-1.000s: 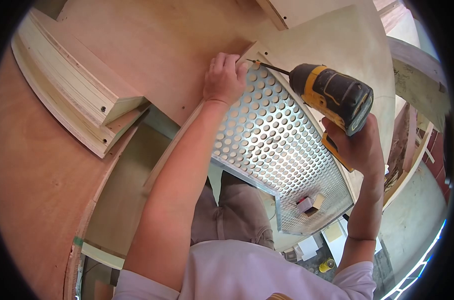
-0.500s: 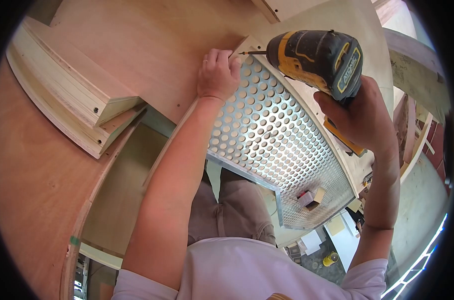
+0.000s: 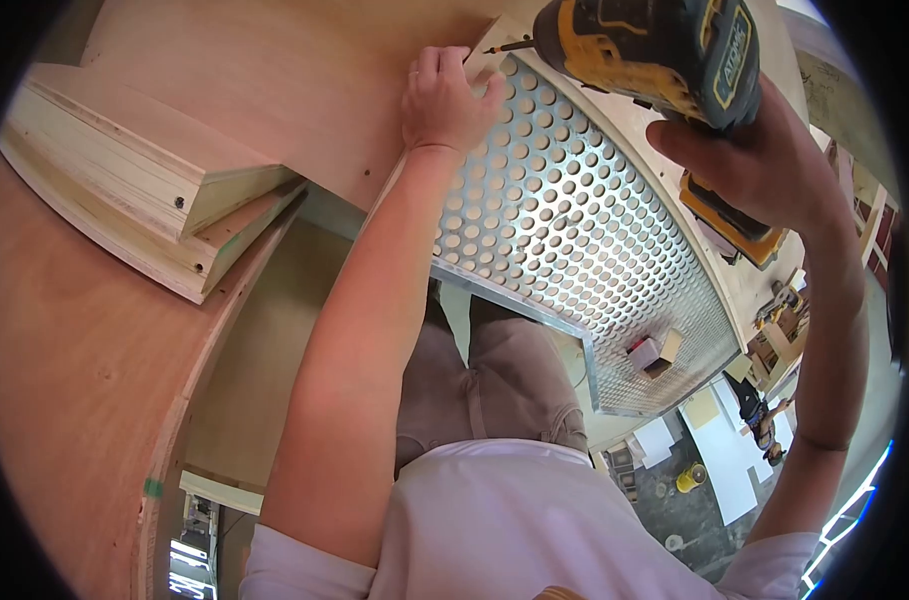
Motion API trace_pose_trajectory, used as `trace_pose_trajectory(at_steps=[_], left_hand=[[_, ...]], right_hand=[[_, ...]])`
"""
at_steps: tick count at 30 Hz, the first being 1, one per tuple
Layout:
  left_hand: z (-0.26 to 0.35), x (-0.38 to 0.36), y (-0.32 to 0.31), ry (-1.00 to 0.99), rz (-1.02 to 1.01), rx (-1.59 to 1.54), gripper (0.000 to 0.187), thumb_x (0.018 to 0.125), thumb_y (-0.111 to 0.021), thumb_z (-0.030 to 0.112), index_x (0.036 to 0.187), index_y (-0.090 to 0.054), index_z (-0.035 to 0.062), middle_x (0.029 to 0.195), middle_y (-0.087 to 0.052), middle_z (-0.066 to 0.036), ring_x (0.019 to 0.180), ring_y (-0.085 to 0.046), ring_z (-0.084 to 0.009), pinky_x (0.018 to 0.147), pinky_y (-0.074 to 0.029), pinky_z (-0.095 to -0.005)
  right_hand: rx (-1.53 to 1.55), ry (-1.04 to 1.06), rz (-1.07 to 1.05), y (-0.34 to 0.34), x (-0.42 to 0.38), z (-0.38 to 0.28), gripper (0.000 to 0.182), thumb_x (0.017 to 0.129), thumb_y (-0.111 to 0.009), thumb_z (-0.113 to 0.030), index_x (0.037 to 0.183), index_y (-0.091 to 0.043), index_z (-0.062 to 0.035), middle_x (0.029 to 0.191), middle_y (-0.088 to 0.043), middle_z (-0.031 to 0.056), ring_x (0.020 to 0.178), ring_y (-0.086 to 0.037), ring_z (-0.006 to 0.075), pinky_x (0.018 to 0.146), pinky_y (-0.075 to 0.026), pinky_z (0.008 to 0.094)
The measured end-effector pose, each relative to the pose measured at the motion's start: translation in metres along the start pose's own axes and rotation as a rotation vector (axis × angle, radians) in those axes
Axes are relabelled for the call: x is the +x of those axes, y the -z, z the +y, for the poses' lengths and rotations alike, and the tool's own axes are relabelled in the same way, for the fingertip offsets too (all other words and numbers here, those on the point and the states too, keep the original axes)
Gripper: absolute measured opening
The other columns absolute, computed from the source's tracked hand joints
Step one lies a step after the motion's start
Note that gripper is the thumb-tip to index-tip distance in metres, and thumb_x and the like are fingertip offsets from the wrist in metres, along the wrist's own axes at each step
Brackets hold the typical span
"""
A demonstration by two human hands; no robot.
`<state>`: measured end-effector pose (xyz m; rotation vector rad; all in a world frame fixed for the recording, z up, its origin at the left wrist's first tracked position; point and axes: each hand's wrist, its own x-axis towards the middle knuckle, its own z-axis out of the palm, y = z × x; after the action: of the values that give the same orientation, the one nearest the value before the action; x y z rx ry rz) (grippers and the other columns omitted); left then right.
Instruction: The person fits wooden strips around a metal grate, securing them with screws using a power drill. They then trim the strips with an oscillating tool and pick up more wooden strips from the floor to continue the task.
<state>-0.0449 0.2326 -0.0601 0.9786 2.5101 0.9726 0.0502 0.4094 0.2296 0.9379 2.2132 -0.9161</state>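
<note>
1. Right hand point(image 3: 759, 165) grips a black-and-yellow power drill point(image 3: 664, 55), likely to aim its thin bit point(image 3: 511, 46).
2. Left hand point(image 3: 444, 108) bends by the pale wooden edge point(image 3: 485, 66) near that bit, maybe steadying; can't tell its grip.
3. Silver, round-holed metal sheet point(image 3: 574, 228) beside.

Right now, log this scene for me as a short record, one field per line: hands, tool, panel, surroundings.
Left hand: at the wooden strip by the metal panel's upper corner
Right hand: gripping a black-and-yellow power driver
Bit: pointing toward the left hand's fingers; contact with the strip unclear
Metal panel: perforated, shiny; small open box near its lower right end
Below: yellow container, white sheets
Picture left: layered wooden pieces
</note>
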Motion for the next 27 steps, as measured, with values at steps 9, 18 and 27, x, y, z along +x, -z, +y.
trace_pose_trajectory(at_steps=[9, 18, 27], left_hand=[[0.001, 0.0, 0.003, 0.02, -0.045, 0.025, 0.046, 0.081, -0.073, 0.038, 0.115, -0.063, 0.0085, 0.117, -0.061, -0.011, 0.11, -0.061, -0.0323, 0.091, -0.054, -0.045], [0.0, 0.001, -0.005, 0.034, -0.029, 0.037, 0.051, 0.077, -0.077, 0.039, 0.116, -0.062, 0.0097, 0.117, -0.062, -0.011, 0.11, -0.06, -0.0345, 0.089, -0.053, -0.0478], [0.009, 0.006, -0.002, 0.179, -0.177, 0.168, 0.072, 0.076, -0.08, 0.05, 0.127, -0.053, 0.0068, 0.128, -0.058, -0.013, 0.122, -0.054, -0.034, 0.097, -0.05, -0.046]], right_hand=[[0.026, 0.293, 0.024, -0.012, -0.002, 0.018, 0.046, 0.09, -0.082, -0.027, 0.126, -0.063, -0.0057, 0.113, -0.073, 0.0117, 0.098, -0.071, 0.0212, 0.087, -0.057, 0.0376], [-0.124, -0.007, 0.034, -0.01, 0.004, 0.008, 0.046, 0.089, -0.08, -0.03, 0.126, -0.065, -0.0077, 0.102, -0.075, 0.0109, 0.083, -0.072, 0.0181, 0.075, -0.06, 0.0372], [-0.091, 0.071, 0.064, -0.01, 0.005, 0.017, 0.041, 0.09, -0.077, -0.024, 0.124, -0.065, -0.0061, 0.095, -0.074, 0.0102, 0.078, -0.07, 0.0165, 0.075, -0.06, 0.0365]])
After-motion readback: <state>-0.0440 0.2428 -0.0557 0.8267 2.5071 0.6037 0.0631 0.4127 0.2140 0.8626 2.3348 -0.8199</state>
